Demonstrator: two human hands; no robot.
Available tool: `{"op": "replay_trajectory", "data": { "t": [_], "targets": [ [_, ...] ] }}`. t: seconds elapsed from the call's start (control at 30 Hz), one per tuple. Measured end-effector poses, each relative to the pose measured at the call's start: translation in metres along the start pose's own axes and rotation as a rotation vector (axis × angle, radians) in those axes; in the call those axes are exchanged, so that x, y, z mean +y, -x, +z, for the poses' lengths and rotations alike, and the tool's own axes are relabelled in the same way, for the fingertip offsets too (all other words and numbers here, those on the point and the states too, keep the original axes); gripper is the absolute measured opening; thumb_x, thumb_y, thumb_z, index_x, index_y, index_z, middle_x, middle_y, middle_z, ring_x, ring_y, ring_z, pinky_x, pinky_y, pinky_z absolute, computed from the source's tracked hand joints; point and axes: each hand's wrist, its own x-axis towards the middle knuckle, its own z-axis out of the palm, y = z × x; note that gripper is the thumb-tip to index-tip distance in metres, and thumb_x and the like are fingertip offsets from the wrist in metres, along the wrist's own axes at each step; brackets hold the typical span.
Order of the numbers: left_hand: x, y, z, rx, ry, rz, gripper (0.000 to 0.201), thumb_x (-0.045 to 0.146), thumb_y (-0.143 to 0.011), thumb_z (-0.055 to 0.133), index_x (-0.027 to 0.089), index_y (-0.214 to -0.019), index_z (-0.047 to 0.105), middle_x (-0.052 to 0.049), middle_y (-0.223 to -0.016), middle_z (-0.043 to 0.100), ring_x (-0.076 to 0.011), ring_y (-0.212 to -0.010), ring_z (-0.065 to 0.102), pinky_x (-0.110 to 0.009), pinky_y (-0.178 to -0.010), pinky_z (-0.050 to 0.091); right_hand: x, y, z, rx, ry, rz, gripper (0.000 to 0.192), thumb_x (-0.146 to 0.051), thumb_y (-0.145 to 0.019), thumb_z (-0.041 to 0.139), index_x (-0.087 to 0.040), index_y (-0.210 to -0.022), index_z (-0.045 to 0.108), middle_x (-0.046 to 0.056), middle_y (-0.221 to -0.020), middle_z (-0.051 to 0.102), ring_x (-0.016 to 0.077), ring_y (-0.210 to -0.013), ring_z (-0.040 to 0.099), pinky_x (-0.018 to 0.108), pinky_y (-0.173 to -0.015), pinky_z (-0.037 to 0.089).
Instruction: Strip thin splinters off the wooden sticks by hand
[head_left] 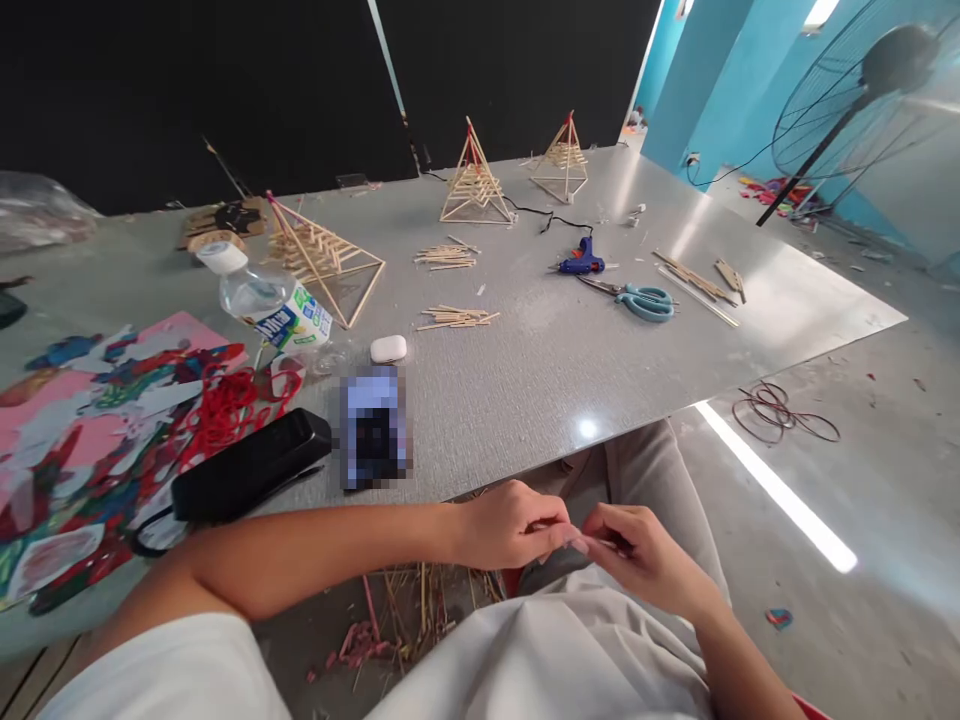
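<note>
Both the left hand (517, 525) and right hand (649, 560), nearly closed, are pinching what seems a slim, mostly hidden piece (618, 547) just off the table (525, 400)'s near edge; it is probably feeling light, fragile, calling for fingertips near its ends.

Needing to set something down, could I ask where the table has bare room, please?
Bare table: between the white case and blue scissors, down to the near edge; also the right corner, beyond the wooden strips. Crowded: left end, with bottle and red yarn.
</note>
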Motion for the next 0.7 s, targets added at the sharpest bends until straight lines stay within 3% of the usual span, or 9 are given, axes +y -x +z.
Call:
{"op": "replay_trajectory", "data": {
  "t": [0.1,0.27,0.4,0.57,0.7],
  "targets": [
    [0.000,-0.002,0.000,0.071,0.032,-0.058,0.040,0.043,-0.113,0.053,0.013,-0.095,0.071,-0.001,-0.068,0.069,-0.0086,-0.056,0.053,-0.019,-0.055,0.040,0.002,0.001,-0.011,0.046,0.074,-0.033,0.042,-0.044,-0.114,0.051,-0.020,-0.081,0.059,-0.004,-0.067,0.046,0.0111,-0.060,0.038,0.026,-0.055,0.032],
    [-0.001,-0.001,0.005,0.147,0.036,-0.077,0.032,0.038,-0.108,0.059,0.013,-0.093,0.070,0.002,-0.064,0.063,-0.0073,-0.053,0.047,-0.019,-0.051,0.035,-0.002,-0.001,-0.023,0.050,0.260,-0.129,0.028,-0.029,-0.118,0.039,-0.020,-0.108,0.064,-0.002,-0.075,0.061,0.0131,-0.063,0.058,0.026,-0.062,0.045],
    [0.006,0.002,0.005,0.226,0.078,-0.032,0.027,0.034,-0.107,0.056,0.014,-0.092,0.066,0.003,-0.065,0.061,-0.0071,-0.053,0.044,-0.019,-0.051,0.034,-0.011,-0.015,-0.023,0.127,0.508,-0.307,0.022,-0.019,-0.117,0.036,-0.019,-0.117,0.058,0.003,-0.086,0.074,0.0163,-0.068,0.070,0.028,-0.062,0.050],
    [0.018,-0.001,-0.009,0.296,0.106,-0.012,0.032,0.041,-0.112,0.050,0.013,-0.105,0.065,0.001,-0.072,0.065,-0.0081,-0.056,0.047,-0.020,-0.054,0.037,-0.025,-0.047,-0.013,0.274,0.672,-0.512,0.020,-0.013,-0.116,0.035,-0.018,-0.120,0.054,0.007,-0.092,0.079,0.0190,-0.072,0.078,0.028,-0.063,0.056],
    [0.018,-0.006,-0.025,0.359,0.052,-0.053,0.040,0.047,-0.114,0.048,0.014,-0.103,0.067,0.009,-0.059,0.045,-0.0079,-0.052,0.036,-0.020,-0.051,0.030,-0.035,-0.063,-0.011,0.299,0.738,-0.465,0.020,-0.012,-0.115,0.035,-0.017,-0.121,0.054,0.008,-0.090,0.080,0.0201,-0.072,0.079,0.028,-0.061,0.056]
  ]
}}
